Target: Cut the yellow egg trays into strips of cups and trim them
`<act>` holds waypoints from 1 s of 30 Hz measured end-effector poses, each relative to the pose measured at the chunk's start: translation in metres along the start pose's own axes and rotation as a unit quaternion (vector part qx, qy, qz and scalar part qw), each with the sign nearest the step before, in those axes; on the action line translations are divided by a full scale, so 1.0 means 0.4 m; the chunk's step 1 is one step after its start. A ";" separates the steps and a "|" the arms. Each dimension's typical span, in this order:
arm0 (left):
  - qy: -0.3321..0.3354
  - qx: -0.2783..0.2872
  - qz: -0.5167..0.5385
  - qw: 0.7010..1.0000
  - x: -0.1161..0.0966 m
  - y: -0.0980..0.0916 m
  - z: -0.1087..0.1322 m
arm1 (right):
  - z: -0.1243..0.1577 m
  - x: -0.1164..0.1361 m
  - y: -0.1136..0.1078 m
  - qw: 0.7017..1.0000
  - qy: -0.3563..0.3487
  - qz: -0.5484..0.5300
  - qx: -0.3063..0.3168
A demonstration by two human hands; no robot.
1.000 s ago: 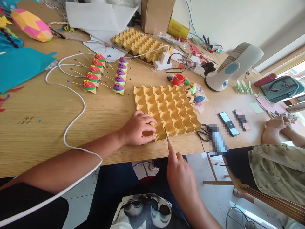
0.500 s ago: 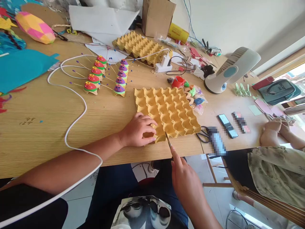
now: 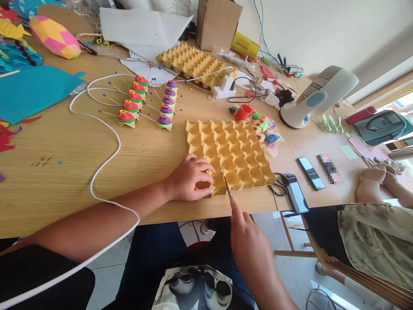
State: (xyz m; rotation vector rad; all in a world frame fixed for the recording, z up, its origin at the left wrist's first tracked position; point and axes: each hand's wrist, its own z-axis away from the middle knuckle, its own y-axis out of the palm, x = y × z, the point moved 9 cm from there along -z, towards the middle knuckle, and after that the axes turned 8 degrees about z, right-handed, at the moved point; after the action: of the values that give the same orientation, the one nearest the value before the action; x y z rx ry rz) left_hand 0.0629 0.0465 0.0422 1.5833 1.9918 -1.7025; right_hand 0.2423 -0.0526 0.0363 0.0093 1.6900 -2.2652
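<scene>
A yellow pulp egg tray (image 3: pixel 240 148) lies on the wooden table in front of me. My left hand (image 3: pixel 190 178) grips its near left corner, fingers bent over the cups and thumb by the near edge. My right hand (image 3: pixel 250 241) is wrapped round a knife (image 3: pixel 227 187), index finger stretched along its back. The thin blade points away from me and meets the tray between cups at the near edge; its tip is hard to make out. Left of the tray stand two painted egg-carton caterpillars, one red and green (image 3: pixel 131 103), one purple (image 3: pixel 168 103), with pin-like sticks.
A second egg tray (image 3: pixel 190 62) lies behind, beside a white power adapter (image 3: pixel 225 86). A white cable (image 3: pixel 108 161) crosses the table and my left forearm. Scissors (image 3: pixel 280 185), phones (image 3: pixel 311 173) and a fan (image 3: pixel 318 97) are to the right. A co-worker's hands (image 3: pixel 374 176) rest at far right.
The view has shifted a little, so the table things sit slightly further right. The knife has moved slightly against the tray; my left hand keeps its place on it.
</scene>
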 end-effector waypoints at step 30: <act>-0.010 0.009 -0.005 1.000 0.004 0.007 0.001 | -0.004 0.003 -0.005 1.000 -0.010 0.028 0.001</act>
State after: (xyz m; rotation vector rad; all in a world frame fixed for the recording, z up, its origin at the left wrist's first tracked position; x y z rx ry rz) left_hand 0.0639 0.0467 0.0393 1.5582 1.9843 -1.7387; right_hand 0.2405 -0.0511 0.0373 0.0341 1.6555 -2.2189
